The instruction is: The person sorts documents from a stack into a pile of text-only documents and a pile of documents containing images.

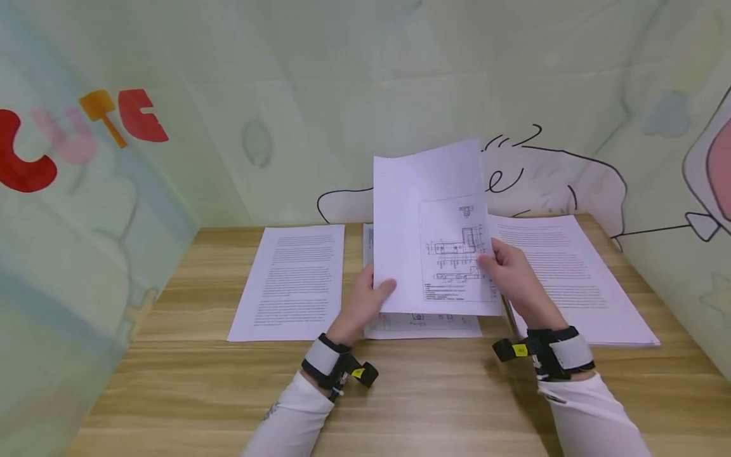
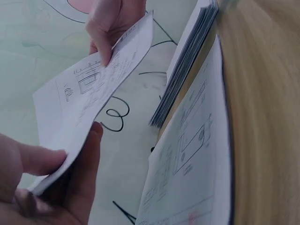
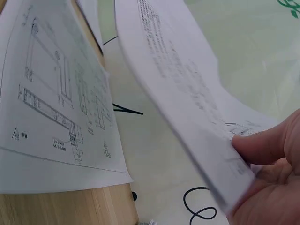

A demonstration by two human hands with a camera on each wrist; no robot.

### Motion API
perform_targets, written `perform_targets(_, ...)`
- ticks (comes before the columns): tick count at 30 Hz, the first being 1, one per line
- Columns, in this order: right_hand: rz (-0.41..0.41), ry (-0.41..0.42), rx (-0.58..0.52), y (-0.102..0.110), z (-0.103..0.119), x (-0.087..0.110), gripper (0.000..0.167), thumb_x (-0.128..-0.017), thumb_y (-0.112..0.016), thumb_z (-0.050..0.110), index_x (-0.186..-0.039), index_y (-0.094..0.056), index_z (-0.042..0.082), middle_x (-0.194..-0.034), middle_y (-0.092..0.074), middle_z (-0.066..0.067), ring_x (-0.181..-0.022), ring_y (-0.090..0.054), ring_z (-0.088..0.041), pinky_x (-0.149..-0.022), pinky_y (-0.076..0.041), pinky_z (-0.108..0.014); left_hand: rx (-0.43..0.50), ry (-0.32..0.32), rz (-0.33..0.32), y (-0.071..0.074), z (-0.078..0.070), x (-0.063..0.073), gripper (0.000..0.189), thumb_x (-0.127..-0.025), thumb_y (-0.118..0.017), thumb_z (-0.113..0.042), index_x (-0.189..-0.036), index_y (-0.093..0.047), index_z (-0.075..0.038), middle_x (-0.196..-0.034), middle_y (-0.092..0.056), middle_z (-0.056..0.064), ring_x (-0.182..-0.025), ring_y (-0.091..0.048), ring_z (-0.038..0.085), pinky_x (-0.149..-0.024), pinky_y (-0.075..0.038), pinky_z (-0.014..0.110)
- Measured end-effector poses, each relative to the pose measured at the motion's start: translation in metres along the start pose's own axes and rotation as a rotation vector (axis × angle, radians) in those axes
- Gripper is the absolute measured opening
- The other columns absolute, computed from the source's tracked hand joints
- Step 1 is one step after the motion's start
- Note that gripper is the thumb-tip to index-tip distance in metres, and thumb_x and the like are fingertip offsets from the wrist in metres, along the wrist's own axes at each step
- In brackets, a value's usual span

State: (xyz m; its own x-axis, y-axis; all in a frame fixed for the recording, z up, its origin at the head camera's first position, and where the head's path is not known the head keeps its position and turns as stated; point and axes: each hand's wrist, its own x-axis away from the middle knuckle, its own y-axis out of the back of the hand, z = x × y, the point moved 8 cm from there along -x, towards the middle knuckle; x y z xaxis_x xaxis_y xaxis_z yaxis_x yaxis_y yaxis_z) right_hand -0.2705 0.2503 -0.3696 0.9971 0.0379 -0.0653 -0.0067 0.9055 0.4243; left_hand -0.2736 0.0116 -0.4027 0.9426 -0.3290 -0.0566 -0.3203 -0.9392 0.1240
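Both hands hold up a sheet of paper (image 1: 400,209) with a technical drawing printed on its right part; whether it is one sheet or a few, I cannot tell. My left hand (image 1: 365,298) pinches its lower left edge, thumb in front and fingers behind, as the left wrist view shows. On the right edge, my right hand (image 1: 514,273) pinches it between thumb and fingers. Below, partly hidden by the raised paper, another drawing sheet (image 1: 422,327) lies on the table. In the right wrist view that drawing sheet (image 3: 61,93) shows line drawings of parts.
A text page (image 1: 297,285) lies on the wooden table (image 1: 228,393) to the left. At the right is a thick stack of text pages (image 1: 565,273), its layered edge (image 2: 185,65) visible in the left wrist view. A printed cloth backdrop (image 1: 285,95) stands behind the table.
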Motion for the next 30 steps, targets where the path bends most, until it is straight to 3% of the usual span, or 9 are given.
perform_targets(7, -0.018, 0.047, 0.191, -0.013, 0.003, -0.003, 0.039, -0.094, -0.038, 0.001, -0.132, -0.041, -0.005, -0.101, -0.059, -0.022, -0.075, -0.058, -0.025, -0.058, -0.047, -0.028, -0.175, 0.106, -0.009, 0.023, 0.009, 0.001, 0.041, -0.090, -0.054, -0.018, -0.129, -0.045, -0.012, -0.105, -0.063, 0.008, -0.082, -0.063, 0.016, -0.065, -0.052, 0.032)
perform_targets(10, -0.036, 0.059, 0.309, -0.019, 0.001, -0.004, 0.035, -0.092, -0.042, 0.001, -0.127, -0.047, -0.006, -0.098, -0.060, -0.023, -0.072, -0.056, -0.024, -0.057, -0.045, -0.029, -0.265, 0.118, -0.010, 0.029, 0.013, 0.002, 0.030, -0.088, -0.056, -0.013, -0.117, -0.052, -0.008, -0.088, -0.062, 0.006, -0.069, -0.061, 0.019, -0.056, -0.049, 0.031)
perform_targets(13, -0.049, 0.059, 0.408, -0.025, -0.002, -0.005, 0.031, -0.092, -0.045, 0.002, -0.120, -0.053, -0.005, -0.095, -0.061, -0.021, -0.070, -0.054, -0.023, -0.056, -0.043, -0.029, -0.357, 0.125, -0.008, 0.033, 0.018, 0.002, 0.016, -0.086, -0.057, -0.011, -0.101, -0.053, -0.005, -0.073, -0.053, 0.004, -0.057, -0.056, 0.020, -0.047, -0.041, 0.027)
perform_targets(17, -0.062, 0.053, 0.474, -0.032, -0.006, -0.005, 0.027, -0.090, -0.051, 0.003, -0.114, -0.058, -0.004, -0.091, -0.063, -0.017, -0.067, -0.053, -0.021, -0.054, -0.041, -0.029, -0.455, 0.143, 0.002, 0.035, 0.025, 0.001, 0.010, -0.086, -0.058, -0.011, -0.086, -0.050, -0.005, -0.066, -0.044, 0.001, -0.050, -0.052, 0.015, -0.043, -0.034, 0.023)
perform_targets(22, -0.075, 0.034, 0.532, -0.036, -0.011, -0.003, 0.023, -0.087, -0.056, 0.004, -0.108, -0.062, -0.005, -0.087, -0.063, -0.016, -0.065, -0.052, -0.021, -0.055, -0.041, -0.029, -0.506, 0.157, 0.017, 0.035, 0.033, 0.001, 0.017, -0.085, -0.059, -0.011, -0.076, -0.046, -0.006, -0.062, -0.044, 0.001, -0.048, -0.053, 0.014, -0.043, -0.033, 0.023)
perform_targets(30, -0.051, -0.004, 0.571, -0.038, -0.022, -0.005, 0.031, -0.084, -0.060, 0.005, -0.112, -0.059, -0.009, -0.101, -0.061, -0.025, -0.074, -0.056, -0.025, -0.060, -0.046, -0.033, -0.521, 0.167, 0.020, 0.038, 0.041, 0.000, 0.011, -0.084, -0.059, -0.010, -0.077, -0.052, -0.004, -0.063, -0.047, 0.001, -0.045, -0.054, 0.014, -0.042, -0.035, 0.021)
